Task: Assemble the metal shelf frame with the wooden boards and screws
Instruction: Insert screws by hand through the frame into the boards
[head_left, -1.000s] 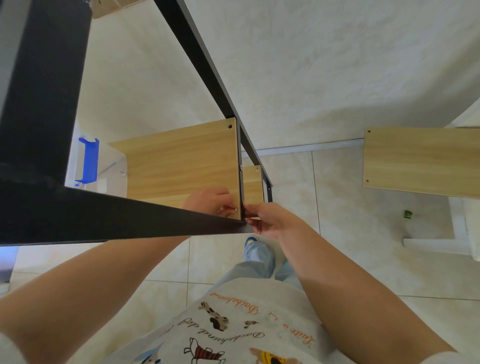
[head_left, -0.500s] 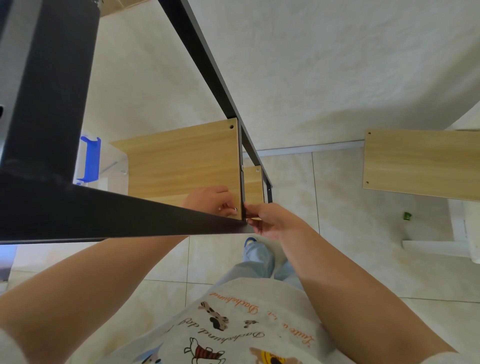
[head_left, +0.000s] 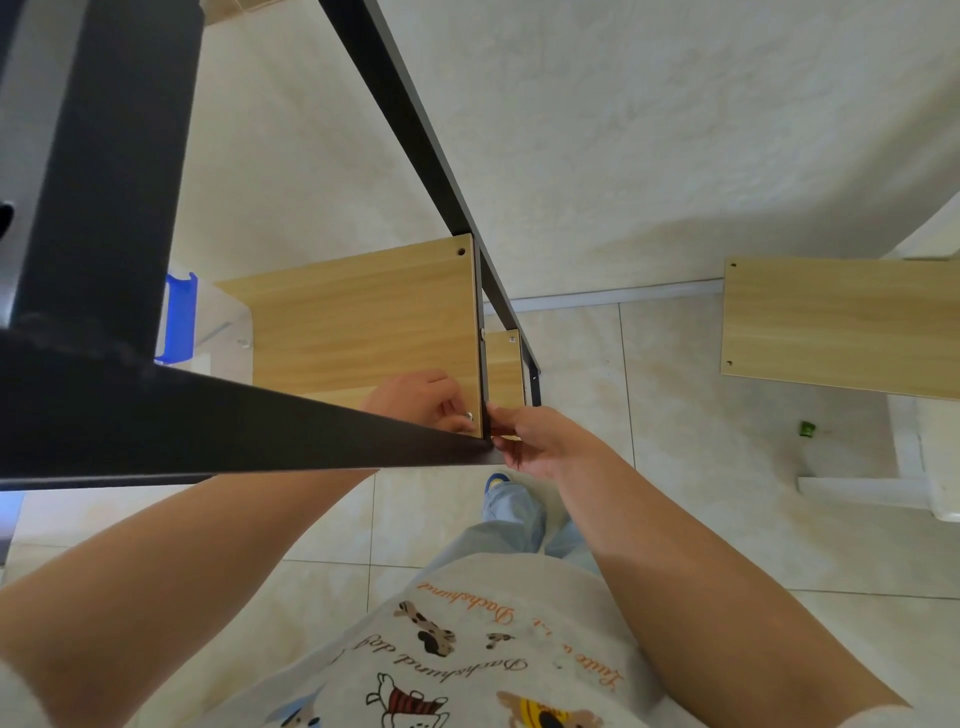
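1. Since the earlier frames little has shifted: both hands stay at the same corner of the board, and the right hand (head_left: 540, 441) has eased a touch to the right, its fingers (head_left: 501, 415) now a little looser against the frame edge.
2. The floor (head_left: 691, 467) is pale glossy tile, meeting a cream textured wall (head_left: 623, 130) along a white skirting strip. A second wooden board (head_left: 841, 322) lies at the right on a white stand, with a small green object (head_left: 807, 428) on the floor near it. A blue-handled item (head_left: 179, 317) sits at the far left behind the frame.
3. The black metal frame (head_left: 156, 410) fills the left and near side of the view, one rail running away to the far wall. The wooden board (head_left: 363, 317) sits inside it, its right edge against the upright rail.
4. The left hand (head_left: 421, 400) reaches under the near rail, its fingertips pinched narrowly around a small silver screw (head_left: 469, 415) at the board's near right corner.
5. The right hand comes in from the near right, forearm extended, its fingers curled lightly on the outside of the rail just beside that corner; whether they grip anything cannot be told.
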